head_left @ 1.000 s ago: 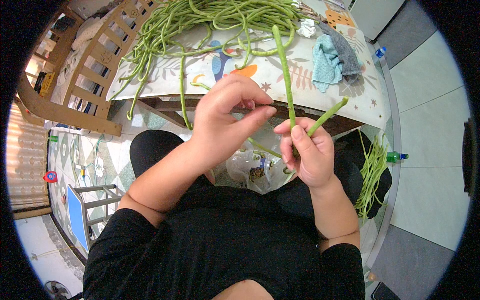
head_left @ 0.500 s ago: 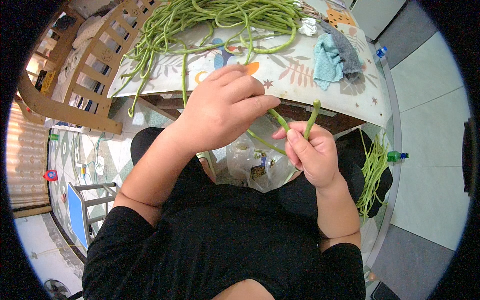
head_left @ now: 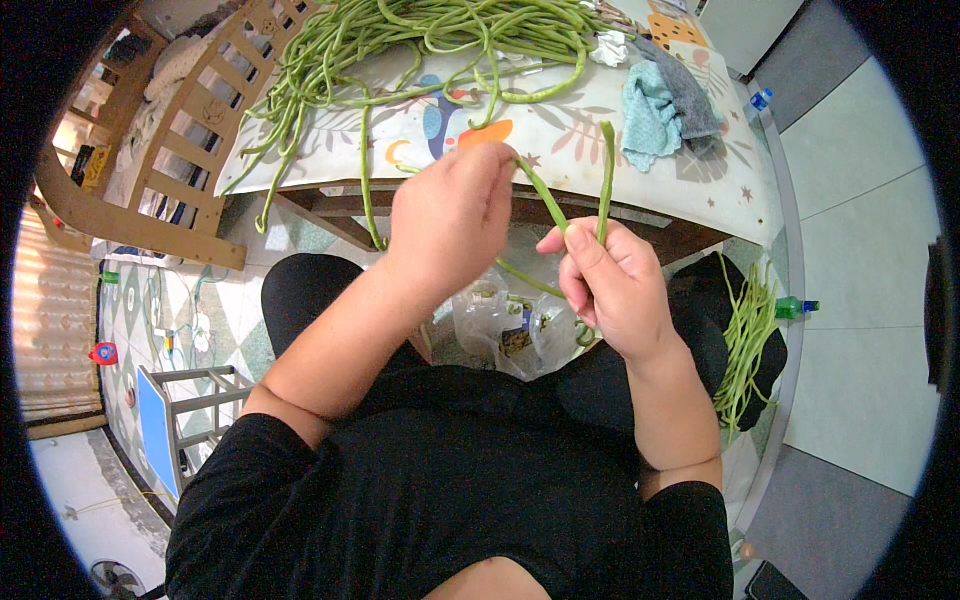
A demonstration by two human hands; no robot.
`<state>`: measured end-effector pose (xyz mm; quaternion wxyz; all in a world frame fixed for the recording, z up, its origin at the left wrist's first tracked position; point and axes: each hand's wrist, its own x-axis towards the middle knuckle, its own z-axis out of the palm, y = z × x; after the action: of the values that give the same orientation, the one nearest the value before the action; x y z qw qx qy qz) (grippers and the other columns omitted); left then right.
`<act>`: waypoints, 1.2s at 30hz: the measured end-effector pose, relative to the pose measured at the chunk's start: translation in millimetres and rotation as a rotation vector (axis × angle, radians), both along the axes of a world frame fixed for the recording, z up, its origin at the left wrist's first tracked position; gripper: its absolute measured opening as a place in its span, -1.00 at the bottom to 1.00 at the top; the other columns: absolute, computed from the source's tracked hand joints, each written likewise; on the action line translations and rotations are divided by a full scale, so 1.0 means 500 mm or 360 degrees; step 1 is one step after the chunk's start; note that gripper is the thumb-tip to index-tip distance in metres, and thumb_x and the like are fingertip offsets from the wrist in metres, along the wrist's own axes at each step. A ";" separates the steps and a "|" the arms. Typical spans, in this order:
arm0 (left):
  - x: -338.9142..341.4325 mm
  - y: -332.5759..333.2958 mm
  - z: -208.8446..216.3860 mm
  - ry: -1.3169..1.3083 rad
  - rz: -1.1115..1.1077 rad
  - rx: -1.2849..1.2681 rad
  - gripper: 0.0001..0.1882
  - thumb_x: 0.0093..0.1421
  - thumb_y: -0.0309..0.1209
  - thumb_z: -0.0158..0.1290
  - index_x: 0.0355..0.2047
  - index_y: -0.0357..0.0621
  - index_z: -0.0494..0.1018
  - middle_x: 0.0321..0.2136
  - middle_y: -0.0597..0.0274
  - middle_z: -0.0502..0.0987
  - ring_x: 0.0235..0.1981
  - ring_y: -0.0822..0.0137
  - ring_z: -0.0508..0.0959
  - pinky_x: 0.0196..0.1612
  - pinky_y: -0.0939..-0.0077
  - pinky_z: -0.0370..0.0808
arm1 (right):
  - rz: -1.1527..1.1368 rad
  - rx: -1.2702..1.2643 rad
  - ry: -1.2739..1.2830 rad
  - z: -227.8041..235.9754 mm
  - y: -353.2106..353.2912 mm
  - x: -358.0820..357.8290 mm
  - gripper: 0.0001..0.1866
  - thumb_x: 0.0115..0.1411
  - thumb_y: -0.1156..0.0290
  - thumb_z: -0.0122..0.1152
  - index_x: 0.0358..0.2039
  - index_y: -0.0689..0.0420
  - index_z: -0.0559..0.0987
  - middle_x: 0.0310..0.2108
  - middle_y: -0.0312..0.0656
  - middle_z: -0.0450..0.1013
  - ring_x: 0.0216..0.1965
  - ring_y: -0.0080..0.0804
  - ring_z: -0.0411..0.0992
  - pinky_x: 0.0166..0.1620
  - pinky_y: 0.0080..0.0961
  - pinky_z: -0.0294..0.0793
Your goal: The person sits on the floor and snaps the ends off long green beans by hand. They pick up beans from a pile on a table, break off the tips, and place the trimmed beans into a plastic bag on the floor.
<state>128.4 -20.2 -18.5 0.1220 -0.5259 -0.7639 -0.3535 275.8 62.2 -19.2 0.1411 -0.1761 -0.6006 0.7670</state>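
Long green yardlong beans (head_left: 440, 50) lie in a big tangled heap on the far part of the table, some trailing over its front edge. In front of that edge, my left hand (head_left: 450, 220) is closed with a pinch on a bean (head_left: 541, 192) that slants down to my right hand. My right hand (head_left: 615, 285) grips the bean between thumb and fingers, and a bean piece (head_left: 607, 175) sticks up out of the same grip. Another length of bean runs below, between the two hands. A curled end hangs under the right hand.
A clear plastic bag (head_left: 490, 325) is on the floor between my legs. More beans (head_left: 745, 345) lie by my right knee, near a green bottle (head_left: 790, 308). A light blue cloth (head_left: 650, 118) rests on the table (head_left: 740, 205). Wooden crib rails (head_left: 185, 150) and a blue-topped stool (head_left: 155, 430) stand left.
The pinched stretch of bean between the hands is longer now. The upright piece rises further out of my right hand, which has shifted slightly up. My left hand has turned.
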 end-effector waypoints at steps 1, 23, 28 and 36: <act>-0.007 0.004 0.000 0.0024 0.0064 -0.0009 -0.90 0.03 -0.45 -0.07 -0.42 -0.16 0.38 -0.56 0.09 0.45 -0.54 0.06 0.46 -0.52 0.30 0.39 | -0.0002 -0.0023 -0.0004 0.000 0.000 0.001 -0.75 0.21 0.30 -0.17 -0.42 0.21 0.40 -0.79 -0.41 0.18 -0.77 -0.75 0.07 -0.69 -0.78 0.04; -0.091 -0.022 0.010 -0.2410 -0.0642 0.0699 -0.84 0.19 -0.35 -0.21 -0.44 -0.14 0.31 -0.73 0.49 0.14 -0.76 0.63 0.08 -0.72 0.75 0.01 | 0.0068 -0.0215 0.0324 0.005 0.002 0.046 -0.72 0.21 0.30 -0.19 -0.54 0.20 0.37 -0.81 -0.42 0.12 -0.83 -0.75 0.01 -0.77 -0.80 -0.04; -0.027 -0.043 0.029 -0.1617 -0.0992 0.0551 -0.79 0.16 -0.45 -0.15 -0.24 -0.31 0.35 -0.60 0.33 0.28 -0.63 0.56 0.19 -0.58 0.71 0.11 | 0.0030 -0.0247 0.0489 -0.014 0.028 0.046 -0.70 0.22 0.29 -0.21 -0.53 0.22 0.35 -0.86 -0.40 0.09 -0.86 -0.73 -0.04 -0.79 -0.77 -0.08; -0.015 -0.059 0.057 -0.0296 -0.0645 0.0296 -0.67 -0.07 -0.51 0.08 -0.23 -0.24 0.39 -0.69 0.35 0.28 -0.67 0.50 0.27 -0.60 0.66 0.21 | 0.0016 -0.0122 0.0177 -0.015 0.006 0.032 -0.73 0.21 0.31 -0.18 -0.51 0.23 0.37 -0.83 -0.41 0.13 -0.83 -0.74 0.02 -0.76 -0.80 -0.03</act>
<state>120.8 -49.9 9.8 0.0257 -0.6202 -0.6149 -0.4864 291.9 65.4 -26.6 0.1636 -0.1356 -0.5628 0.7988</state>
